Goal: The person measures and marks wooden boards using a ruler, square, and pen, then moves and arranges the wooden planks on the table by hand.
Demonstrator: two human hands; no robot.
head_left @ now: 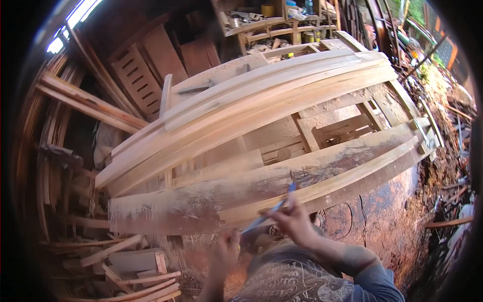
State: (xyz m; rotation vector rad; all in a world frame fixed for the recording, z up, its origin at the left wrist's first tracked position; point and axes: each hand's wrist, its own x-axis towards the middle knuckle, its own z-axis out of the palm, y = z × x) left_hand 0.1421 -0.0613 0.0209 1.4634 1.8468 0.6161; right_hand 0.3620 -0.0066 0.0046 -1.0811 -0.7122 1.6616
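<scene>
My right hand (296, 221) is closed in front of my chest, its fingers pinching one end of a thin, pale blue strip (257, 221). A small blue tip, like that of a pen (292, 187), sticks up from the same fingers. Lower and to the left, my left hand (226, 250) is closed at the other end of the strip, smeared by motion. A speck of yellow shows beside its fingers. Just beyond both hands lies a rough-edged plank (201, 201) on the workbench, with a narrow pale batten (342, 185) along its near side.
Several long pale boards (251, 100) lie across the bench's middle. A dark hand tool (196, 89) rests behind them. Offcuts (136, 272) are piled at lower left. Shelves (276, 22) with cans stand at the back. Debris covers the ground at right.
</scene>
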